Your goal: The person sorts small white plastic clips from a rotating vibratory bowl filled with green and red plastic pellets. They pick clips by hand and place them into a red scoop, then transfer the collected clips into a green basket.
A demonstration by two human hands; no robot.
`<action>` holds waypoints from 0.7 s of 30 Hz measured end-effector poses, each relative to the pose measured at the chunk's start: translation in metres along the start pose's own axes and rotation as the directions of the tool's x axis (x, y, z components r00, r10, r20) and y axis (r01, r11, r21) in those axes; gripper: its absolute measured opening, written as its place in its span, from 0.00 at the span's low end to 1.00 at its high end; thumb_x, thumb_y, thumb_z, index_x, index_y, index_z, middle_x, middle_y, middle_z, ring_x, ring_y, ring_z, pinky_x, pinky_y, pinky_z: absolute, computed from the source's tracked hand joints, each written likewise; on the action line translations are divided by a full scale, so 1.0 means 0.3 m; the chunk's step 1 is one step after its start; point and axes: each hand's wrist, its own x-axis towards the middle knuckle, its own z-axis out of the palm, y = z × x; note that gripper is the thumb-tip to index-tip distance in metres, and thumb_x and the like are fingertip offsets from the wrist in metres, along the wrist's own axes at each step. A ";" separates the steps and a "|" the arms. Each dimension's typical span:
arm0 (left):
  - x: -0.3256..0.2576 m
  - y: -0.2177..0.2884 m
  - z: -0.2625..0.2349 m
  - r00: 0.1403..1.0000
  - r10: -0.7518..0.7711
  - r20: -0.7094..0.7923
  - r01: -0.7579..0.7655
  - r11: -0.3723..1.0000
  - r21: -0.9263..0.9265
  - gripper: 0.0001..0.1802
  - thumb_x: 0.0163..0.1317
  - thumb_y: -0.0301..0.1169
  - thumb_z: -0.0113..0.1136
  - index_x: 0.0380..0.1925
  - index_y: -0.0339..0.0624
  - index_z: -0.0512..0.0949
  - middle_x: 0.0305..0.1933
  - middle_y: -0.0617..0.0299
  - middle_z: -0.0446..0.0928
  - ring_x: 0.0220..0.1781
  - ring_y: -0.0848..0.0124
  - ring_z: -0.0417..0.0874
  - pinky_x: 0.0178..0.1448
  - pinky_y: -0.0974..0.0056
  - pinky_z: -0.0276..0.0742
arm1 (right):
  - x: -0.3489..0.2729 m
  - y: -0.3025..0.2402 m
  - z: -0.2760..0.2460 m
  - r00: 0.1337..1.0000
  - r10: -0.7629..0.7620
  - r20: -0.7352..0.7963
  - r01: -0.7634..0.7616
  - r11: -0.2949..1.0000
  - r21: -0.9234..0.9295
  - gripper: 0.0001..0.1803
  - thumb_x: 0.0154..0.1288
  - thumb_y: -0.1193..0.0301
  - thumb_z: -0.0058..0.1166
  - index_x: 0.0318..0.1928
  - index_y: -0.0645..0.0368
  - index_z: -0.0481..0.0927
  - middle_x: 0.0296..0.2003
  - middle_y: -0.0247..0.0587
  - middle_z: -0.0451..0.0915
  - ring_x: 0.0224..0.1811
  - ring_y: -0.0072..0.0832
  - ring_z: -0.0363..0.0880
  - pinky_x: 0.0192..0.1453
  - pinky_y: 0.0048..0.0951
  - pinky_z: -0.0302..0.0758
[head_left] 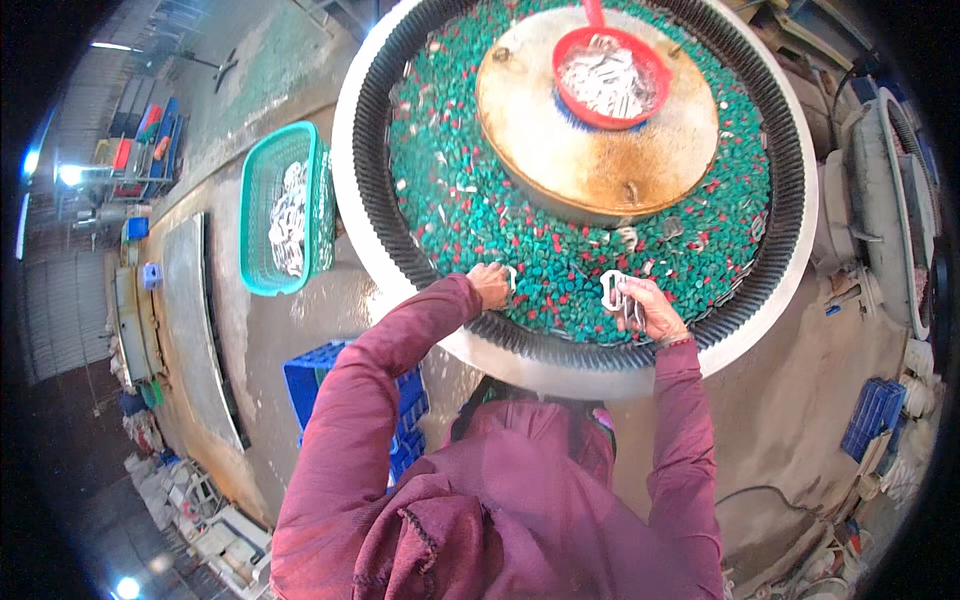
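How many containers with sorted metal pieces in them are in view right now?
2. A red scoop basket sits on the round centre plate of the tub; a teal basket stands on the floor to the left. Others may be hidden.

Factory floor / metal-finishing workshop: big round tumbling tub [790, 250] full of green and red polishing media [470, 210], stained concrete floor [300, 330], plastic crates [320, 375], basket of metal parts [285, 205], more machines [890, 210] alongside.
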 end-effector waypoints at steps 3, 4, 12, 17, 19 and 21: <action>-0.035 -0.046 -0.313 0.990 0.052 -0.127 -0.069 0.988 -0.136 0.16 0.56 0.37 0.51 0.36 0.36 0.76 0.40 0.49 0.73 0.45 0.55 0.75 0.46 0.53 0.74 | 0.009 -0.130 0.044 0.979 -0.203 -0.012 0.200 0.974 -0.110 0.19 0.63 0.63 0.49 0.48 0.64 0.73 0.31 0.41 0.79 0.24 0.27 0.80 0.17 0.22 0.75; -0.034 -0.071 -0.409 0.973 0.110 -0.205 -0.142 0.978 -0.152 0.16 0.57 0.37 0.50 0.37 0.35 0.75 0.39 0.49 0.73 0.44 0.56 0.76 0.46 0.54 0.74 | 0.006 -0.210 0.091 0.954 -0.297 -0.037 0.286 0.941 -0.180 0.20 0.63 0.64 0.48 0.49 0.66 0.72 0.32 0.40 0.79 0.22 0.25 0.79 0.17 0.22 0.75; 0.298 -0.217 -1.043 0.633 0.024 -0.774 0.024 0.998 0.051 0.14 0.60 0.33 0.47 0.41 0.34 0.73 0.31 0.47 0.75 0.36 0.54 0.78 0.39 0.52 0.72 | 0.288 -0.782 0.227 0.721 -0.656 -0.225 0.649 0.752 -0.112 0.21 0.67 0.54 0.41 0.49 0.57 0.73 0.40 0.38 0.79 0.36 0.26 0.79 0.33 0.36 0.79; 0.275 -0.082 -1.139 0.797 -0.271 -0.540 0.282 0.957 -0.064 0.18 0.58 0.38 0.49 0.39 0.35 0.77 0.38 0.44 0.78 0.43 0.53 0.80 0.44 0.53 0.74 | 0.304 -0.838 0.192 0.720 -0.665 -0.198 0.599 0.740 -0.306 0.19 0.66 0.53 0.43 0.50 0.51 0.72 0.40 0.32 0.74 0.37 0.19 0.71 0.38 0.29 0.66; 0.267 -0.056 -1.089 0.770 -0.403 -0.495 0.340 0.915 -0.216 0.22 0.57 0.44 0.49 0.37 0.35 0.79 0.39 0.42 0.78 0.44 0.51 0.79 0.46 0.52 0.75 | 0.178 -0.716 0.196 0.662 -0.746 -0.076 0.609 0.594 -0.525 0.16 0.65 0.56 0.46 0.46 0.52 0.74 0.31 0.28 0.75 0.27 0.13 0.72 0.27 0.17 0.65; 0.297 -0.077 -0.950 0.796 -0.399 -0.456 0.291 0.911 -0.291 0.22 0.56 0.45 0.50 0.34 0.35 0.79 0.36 0.42 0.78 0.42 0.51 0.79 0.45 0.52 0.75 | 0.206 -0.560 0.028 0.738 -0.669 -0.093 0.460 0.598 -0.656 0.19 0.63 0.57 0.48 0.48 0.56 0.76 0.33 0.33 0.79 0.32 0.19 0.76 0.35 0.23 0.71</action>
